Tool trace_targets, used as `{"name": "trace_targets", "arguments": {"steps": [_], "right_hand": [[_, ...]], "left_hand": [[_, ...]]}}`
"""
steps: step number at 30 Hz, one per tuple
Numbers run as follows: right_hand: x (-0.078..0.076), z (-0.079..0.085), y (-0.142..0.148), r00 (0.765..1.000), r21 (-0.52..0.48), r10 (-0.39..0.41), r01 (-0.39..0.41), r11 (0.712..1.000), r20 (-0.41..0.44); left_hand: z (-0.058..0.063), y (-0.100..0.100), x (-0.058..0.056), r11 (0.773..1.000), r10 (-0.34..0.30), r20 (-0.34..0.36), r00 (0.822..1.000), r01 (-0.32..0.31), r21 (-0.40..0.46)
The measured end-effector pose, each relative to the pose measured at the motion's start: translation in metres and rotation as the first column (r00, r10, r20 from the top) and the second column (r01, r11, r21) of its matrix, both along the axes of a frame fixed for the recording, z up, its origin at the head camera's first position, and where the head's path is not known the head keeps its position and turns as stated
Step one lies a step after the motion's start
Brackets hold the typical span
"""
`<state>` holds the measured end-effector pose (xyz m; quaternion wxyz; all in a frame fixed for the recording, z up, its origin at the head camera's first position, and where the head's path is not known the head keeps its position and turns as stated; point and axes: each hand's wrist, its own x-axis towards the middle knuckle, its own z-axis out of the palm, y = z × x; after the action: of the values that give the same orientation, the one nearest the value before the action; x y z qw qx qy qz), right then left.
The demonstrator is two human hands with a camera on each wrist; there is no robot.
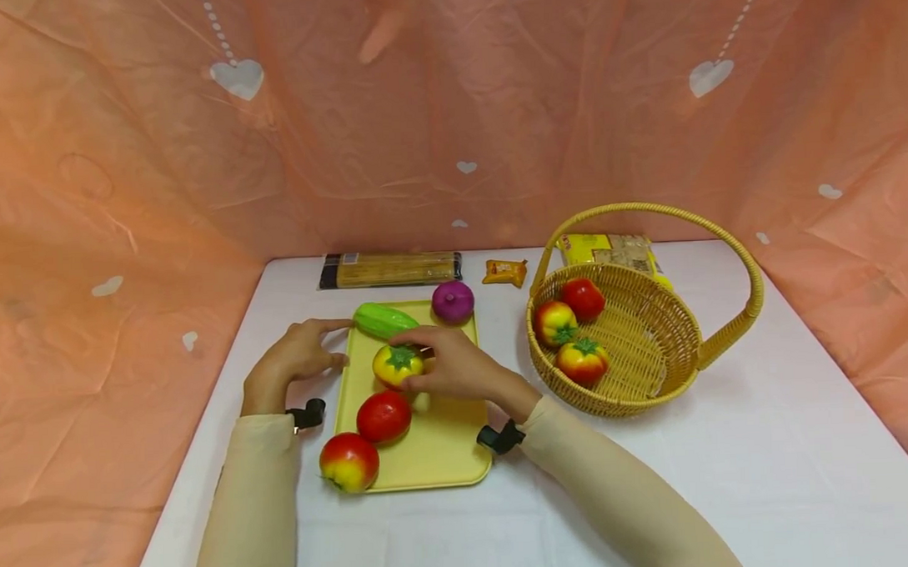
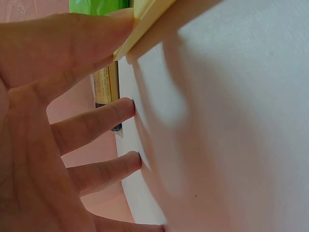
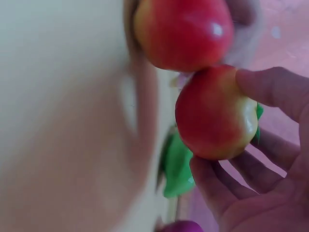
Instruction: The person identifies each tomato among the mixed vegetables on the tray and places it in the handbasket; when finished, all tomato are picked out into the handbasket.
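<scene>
My right hand (image 1: 457, 367) grips a yellow-and-red toy tomato (image 1: 392, 367) with green leaves, over the yellow tray (image 1: 445, 446). In the right wrist view, thumb and fingertips go round this tomato (image 3: 212, 116), which overlaps another red one (image 3: 186, 34). My left hand (image 1: 295, 360) is at the tray's left edge, fingers spread; in the left wrist view its thumb (image 2: 72, 43) lies along the rim. A red tomato (image 1: 384, 417) lies on the tray, and a red-and-yellow one (image 1: 349, 461) sits at its front left corner. At the back are a green gourd-like vegetable (image 1: 383, 321) and a purple onion (image 1: 453, 303).
Right of the tray stands a wicker basket (image 1: 638, 402) with a tall handle and three red or yellow-red tomatoes (image 1: 583, 362) inside. Along the back lie packed noodles (image 1: 393, 270), a small orange packet (image 1: 505, 272) and a yellow bag (image 1: 584, 247).
</scene>
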<state>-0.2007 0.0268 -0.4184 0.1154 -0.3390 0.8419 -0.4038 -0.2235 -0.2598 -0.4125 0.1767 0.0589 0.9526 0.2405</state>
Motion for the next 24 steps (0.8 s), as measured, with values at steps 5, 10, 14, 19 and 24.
{"name": "trace_targets", "arguments": {"steps": [5,10,14,19,24], "right_hand": [[0.015,0.01,0.029,1.0,-0.037,-0.015,0.015,0.999,0.0],[0.032,0.021,0.068,0.998,-0.118,-0.043,0.048,0.992,0.042],[0.041,0.03,0.106,0.993,-0.216,-0.102,0.113,0.97,0.062],[0.04,0.038,0.15,0.972,-0.241,-0.234,0.236,0.941,0.04],[0.035,0.035,0.181,0.945,-0.184,-0.317,0.326,0.927,0.081]], "left_hand": [[0.0,-0.001,0.001,1.0,-0.003,-0.007,1.0,0.003,0.007],[-0.001,-0.001,0.001,1.0,-0.013,-0.014,1.0,0.013,0.016],[-0.001,0.0,0.001,1.0,-0.017,-0.01,1.0,0.017,0.019],[0.0,-0.001,0.0,1.0,-0.014,-0.015,1.0,0.014,0.013],[-0.001,-0.002,0.001,1.0,-0.011,-0.012,1.0,0.011,0.017]]}}
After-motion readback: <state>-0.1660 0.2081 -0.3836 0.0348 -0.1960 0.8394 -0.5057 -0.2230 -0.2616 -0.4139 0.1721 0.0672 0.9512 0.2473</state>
